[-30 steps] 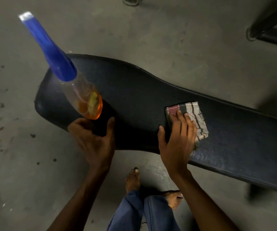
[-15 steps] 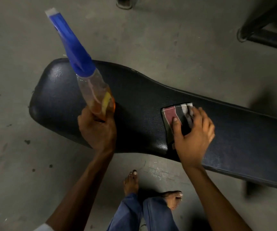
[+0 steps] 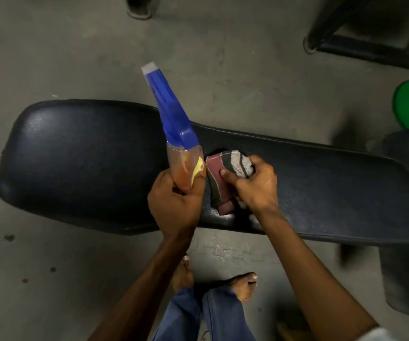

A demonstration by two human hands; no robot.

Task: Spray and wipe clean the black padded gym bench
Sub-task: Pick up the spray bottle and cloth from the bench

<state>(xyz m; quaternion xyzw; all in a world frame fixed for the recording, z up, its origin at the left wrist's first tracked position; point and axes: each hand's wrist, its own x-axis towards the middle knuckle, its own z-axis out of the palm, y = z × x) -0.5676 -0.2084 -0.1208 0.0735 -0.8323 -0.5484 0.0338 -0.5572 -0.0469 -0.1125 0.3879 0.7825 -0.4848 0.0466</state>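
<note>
Black padded bench (image 3: 80, 163) is lying crosswise under the person, long axis running left-right, wide rounded end at left, narrower end at right. Vinyl is looking glossy, grainy, with a pale worn patch at the near edge. Striped cloth (image 3: 225, 173) is sitting bunched mid-surface, right hand (image 3: 255, 185) fingers clenching it against the surface. Left hand (image 3: 176, 205) is gripping the base of the spray bottle (image 3: 174, 126), just beside the cloth, blue nozzle pointing away toward the far edge. Unwiped wide end is lying leftward of both hands; left hand is nearer. Likely spraying next.
</note>
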